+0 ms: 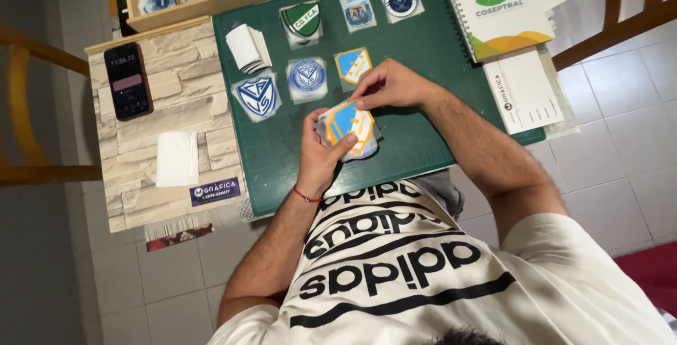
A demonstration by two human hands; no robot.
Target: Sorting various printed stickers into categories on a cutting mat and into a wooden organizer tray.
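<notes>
Left hand (319, 149) cups a glossy shield-shaped sticker (348, 125) (orange and blue); right hand (386, 85) fingers pinch its top edge.

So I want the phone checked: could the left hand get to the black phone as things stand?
Probably not at once: the left hand holds a blue-and-orange sticker with the right hand. The phone lies uncovered on the stone-pattern board, nothing between.

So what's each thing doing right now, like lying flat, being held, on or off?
Orange and light-blue shield-shaped sticker sheet: lifted off the mat, held in both hands.
Left hand: gripping the sheet's lower edge.
Right hand: pinching its top edge.
Black phone: screen lit, lying flat.
Stack of white backing papers: piled, slightly fanned.
Blue-and-white shield sticker: flat on the mat.
Spiral notebook: closed.
Green cutting mat: flat on the table.
</notes>
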